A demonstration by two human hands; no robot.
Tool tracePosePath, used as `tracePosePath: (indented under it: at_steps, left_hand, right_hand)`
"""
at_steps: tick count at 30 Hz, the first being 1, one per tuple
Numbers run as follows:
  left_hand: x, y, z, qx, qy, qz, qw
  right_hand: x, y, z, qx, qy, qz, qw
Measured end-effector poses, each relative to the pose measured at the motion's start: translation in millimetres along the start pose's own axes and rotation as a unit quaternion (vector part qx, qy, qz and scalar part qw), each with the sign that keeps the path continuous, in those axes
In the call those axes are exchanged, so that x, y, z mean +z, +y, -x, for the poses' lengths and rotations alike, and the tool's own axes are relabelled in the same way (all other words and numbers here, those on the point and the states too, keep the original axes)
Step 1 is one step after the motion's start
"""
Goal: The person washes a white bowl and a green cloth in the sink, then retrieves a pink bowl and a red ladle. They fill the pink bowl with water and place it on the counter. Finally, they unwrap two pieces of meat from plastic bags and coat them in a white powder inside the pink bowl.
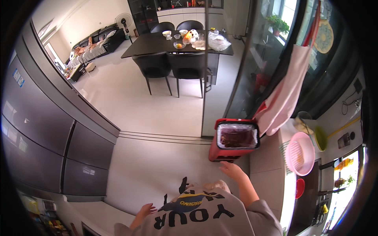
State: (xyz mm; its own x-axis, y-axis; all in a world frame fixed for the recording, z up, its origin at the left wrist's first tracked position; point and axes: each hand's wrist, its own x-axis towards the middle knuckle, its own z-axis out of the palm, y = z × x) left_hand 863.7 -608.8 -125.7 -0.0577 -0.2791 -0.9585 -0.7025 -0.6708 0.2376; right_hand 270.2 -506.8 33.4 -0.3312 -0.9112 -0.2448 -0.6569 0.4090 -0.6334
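My right hand (231, 169) hangs empty just in front of a red trash bin (227, 153), with its fingers loosely bent. The bin has no cover over its mouth. A clear plastic liner (251, 137) is folded over the black rim, and dark refuse lies at the bottom. My left hand (147, 209) is low at my side, left of my printed shirt (203, 218). It holds nothing, and its fingers are slightly apart. Pale floor (153, 168) lies before me.
Floor tracks (159, 137) of a glass sliding door cross ahead. Beyond stand black chairs (152, 66) and a dining table (138, 48) bearing dishes and bags. A refrigerator (38, 103) flanks the left; a pink apron (291, 82) and a counter with a pink basin (308, 156) are right.
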Motion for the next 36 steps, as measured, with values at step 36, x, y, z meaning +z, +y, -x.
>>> tracePosePath:
  at_steps: [36]
  left_hand:
    - [-227.2,1053.1,-204.7,0.58,0.168,0.019,0.797]
  right_hand:
    - [-128.1,-117.4,-769.2,0.274,0.17,-0.599,0.733]
